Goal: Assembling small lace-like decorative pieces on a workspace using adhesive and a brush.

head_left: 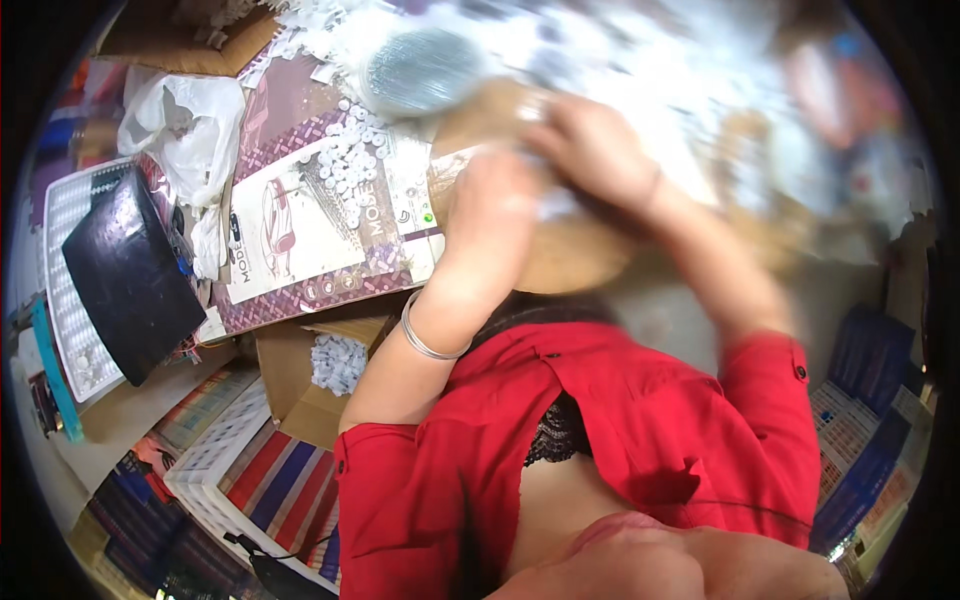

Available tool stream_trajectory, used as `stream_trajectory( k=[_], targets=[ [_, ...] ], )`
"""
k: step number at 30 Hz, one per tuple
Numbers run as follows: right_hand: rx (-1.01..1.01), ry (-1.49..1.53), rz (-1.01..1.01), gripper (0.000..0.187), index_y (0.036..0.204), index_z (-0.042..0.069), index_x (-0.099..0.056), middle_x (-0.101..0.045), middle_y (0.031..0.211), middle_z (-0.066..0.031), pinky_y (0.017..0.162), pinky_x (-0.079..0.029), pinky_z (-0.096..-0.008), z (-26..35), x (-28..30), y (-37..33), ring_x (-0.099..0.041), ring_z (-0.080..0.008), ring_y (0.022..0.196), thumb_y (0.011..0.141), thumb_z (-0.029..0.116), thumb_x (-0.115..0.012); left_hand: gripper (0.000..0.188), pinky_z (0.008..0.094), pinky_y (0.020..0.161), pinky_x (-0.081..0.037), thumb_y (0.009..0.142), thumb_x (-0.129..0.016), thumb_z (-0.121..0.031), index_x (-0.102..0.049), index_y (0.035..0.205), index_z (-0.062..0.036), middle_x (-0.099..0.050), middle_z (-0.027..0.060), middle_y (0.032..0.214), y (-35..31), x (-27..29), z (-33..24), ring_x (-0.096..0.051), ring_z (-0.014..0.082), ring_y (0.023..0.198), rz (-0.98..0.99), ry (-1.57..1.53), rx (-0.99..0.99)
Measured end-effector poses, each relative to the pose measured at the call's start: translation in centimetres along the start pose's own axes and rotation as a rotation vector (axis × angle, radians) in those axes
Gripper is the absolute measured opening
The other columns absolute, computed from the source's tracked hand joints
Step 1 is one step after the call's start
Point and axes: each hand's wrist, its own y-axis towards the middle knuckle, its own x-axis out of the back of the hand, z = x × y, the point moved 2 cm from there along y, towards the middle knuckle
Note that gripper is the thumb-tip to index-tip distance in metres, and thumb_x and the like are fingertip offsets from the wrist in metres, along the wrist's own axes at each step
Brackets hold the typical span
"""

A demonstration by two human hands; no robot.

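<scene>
My left hand (498,195), with a silver bangle on its wrist, is curled over a brown cardboard piece (590,258) at the table's near edge. Close beside it my right hand (600,150) has its fingers bent inward toward the left one. Motion blurs both hands, and whatever they grip is too small or hidden to name. A whitish bit (530,106) shows by the right fingertips. Just beyond the hands lies a round, clear-wrapped bundle (422,70). Left of them, small white round pieces (350,150) lie scattered on a printed cardboard sheet (320,260).
Many white parts (620,50) cover the far side, blurred. At left are a white plastic bag (185,140), a black bin (135,275) and a white tray (72,320). Below the table edge, an open carton (285,370) holds white pieces; a white crate (215,490) stands nearby.
</scene>
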Motion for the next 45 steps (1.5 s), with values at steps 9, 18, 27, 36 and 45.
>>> stream_trajectory(
  k=[9,18,27,36,45],
  targets=[
    [-0.078,-0.024,0.048,0.029,0.083,0.001,-0.065,-0.067,0.081,-0.0193,0.073,-0.051,-0.0453,0.3,0.0,0.2,-0.064,-0.038,0.08,0.088,0.029,-0.068,0.023,0.054,0.077,-0.043,0.09,-0.049,-0.016,-0.06,0.089,0.0038,-0.058,0.0265,0.087,-0.1,0.0,0.1,-0.055,0.045,0.084,-0.128,-0.21,0.033],
    [0.31,0.025,-0.191,0.007,0.089,0.009,-0.072,-0.065,0.087,-0.0082,0.074,-0.052,-0.0358,0.4,1.0,-3.1,-0.063,-0.0287,0.086,0.084,0.013,-0.072,0.027,0.0435,0.076,-0.048,0.077,-0.061,0.007,-0.066,0.103,0.0044,-0.056,0.0163,0.088,0.4,1.4,0.5,-0.057,0.0326,0.086,-0.03,-0.114,-0.022],
    [0.276,0.294,0.023,0.013,0.096,0.002,-0.067,-0.066,0.084,-0.0105,0.068,-0.054,-0.0309,0.7,1.9,-6.7,-0.067,-0.0246,0.079,0.084,0.007,-0.07,0.031,0.0329,0.063,-0.052,0.074,-0.082,-0.008,-0.064,0.099,-0.0011,-0.063,0.0108,0.084,-1.7,1.5,-0.1,-0.064,0.0226,0.073,-0.142,-0.341,-0.107],
    [0.258,0.027,-0.002,0.015,0.094,0.006,-0.068,-0.064,0.089,-0.0115,0.071,-0.053,-0.0377,0.2,0.6,-6.3,-0.065,-0.03,0.083,0.082,0.015,-0.071,0.022,0.0382,0.068,-0.05,0.073,-0.08,-0.007,-0.07,0.091,-0.0001,-0.061,0.0125,0.082,-2.0,0.6,0.1,-0.061,0.0299,0.077,-0.105,-0.229,-0.093],
    [0.042,-0.251,-0.253,0.018,0.089,0.002,-0.068,-0.067,0.091,-0.0181,0.078,-0.053,-0.0434,-1.2,1.3,2.6,-0.066,-0.0365,0.083,0.085,0.019,-0.066,0.023,0.0419,0.081,-0.048,0.08,-0.073,-0.008,-0.065,0.1,-0.0006,-0.065,0.0147,0.098,1.1,1.3,0.8,-0.061,0.0332,0.089,-0.264,-0.113,-0.159]
  ],
)
